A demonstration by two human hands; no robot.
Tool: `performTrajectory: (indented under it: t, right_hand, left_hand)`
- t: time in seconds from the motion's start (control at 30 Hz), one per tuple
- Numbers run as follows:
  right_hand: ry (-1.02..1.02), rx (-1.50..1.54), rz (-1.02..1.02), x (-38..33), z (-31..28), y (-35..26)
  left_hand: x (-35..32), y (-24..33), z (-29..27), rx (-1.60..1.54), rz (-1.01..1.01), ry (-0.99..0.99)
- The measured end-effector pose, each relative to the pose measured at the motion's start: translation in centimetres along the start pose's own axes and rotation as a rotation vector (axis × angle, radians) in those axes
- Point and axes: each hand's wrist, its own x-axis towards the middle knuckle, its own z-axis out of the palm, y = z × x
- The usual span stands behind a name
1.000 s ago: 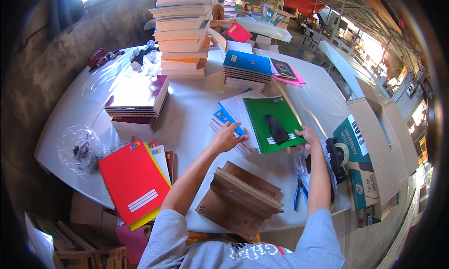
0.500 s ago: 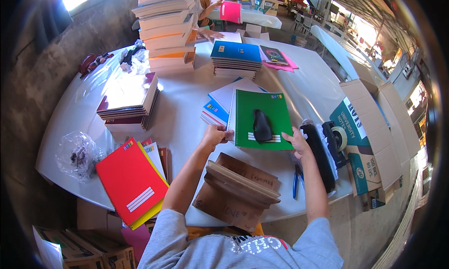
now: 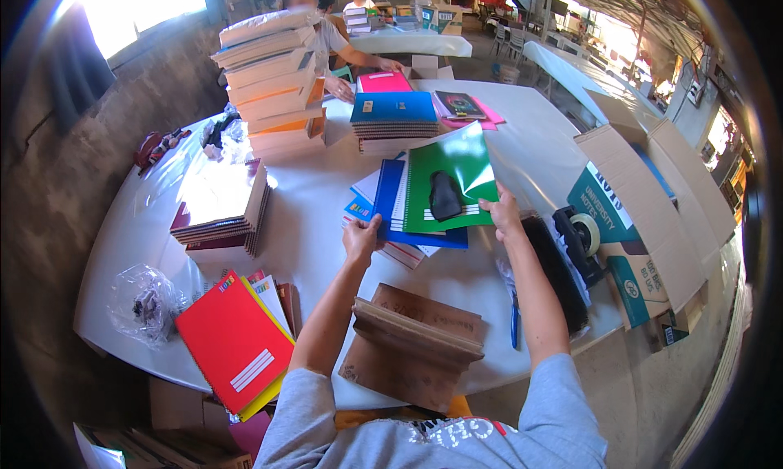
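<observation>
The green spiral notebook (image 3: 469, 163) is over the middle of the table (image 3: 310, 192), overlapping a blue notebook (image 3: 390, 188). The right hand (image 3: 504, 212) has a narrow grip on the green one's lower right edge, thumb on top; the left hand (image 3: 361, 234) pinches the blue one's lower left corner. Both should be light and fairly bendy, with smooth covers that may slide on each other; the coil side is probably stiffer, and the lower corners look like a sound place to take hold. A black piece (image 3: 444, 196), its kind unclear, lies loose on the green cover and would likely slip off if tilted.

Light-blue notebooks (image 3: 363, 206) sit fanned out underneath, crowding the left side. Nearer the person, a folded brown cardboard piece (image 3: 416, 330) takes up the front. Just beside the right forearm are a long black thing (image 3: 555, 273), a tape dispenser (image 3: 577, 236) and a blue-handled tool (image 3: 515, 322). Beyond stands a blue-topped notebook stack (image 3: 395, 114), with a co-worker's hand (image 3: 390, 65) at a pink notebook (image 3: 383, 81) behind it
</observation>
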Motion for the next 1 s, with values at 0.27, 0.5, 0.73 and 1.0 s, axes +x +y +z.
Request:
performTrajectory:
  t: [0.27,0.5,0.73,1.0]
  right_hand:
    - [0.223,-0.724,-0.422,1.0,2.5,-9.9]
    - [0.461,-0.824,-0.439,1.6,0.7,-12.6]
    - [0.41,0.11,-0.577,-3.8,-2.6,-14.5]
    - [0.407,0.55,-0.437,-21.0,7.6,-15.9]
  left_hand:
    - [-1.0,0.2,1.4,0.02,-0.046,-0.202]
    - [-0.6,0.6,0.6,0.296,0.023,-0.259]
    - [1.1,3.2,-3.7,0.07,0.301,-0.13]
    - [-22.2,10.8,-3.9,-0.898,0.156,-0.339]
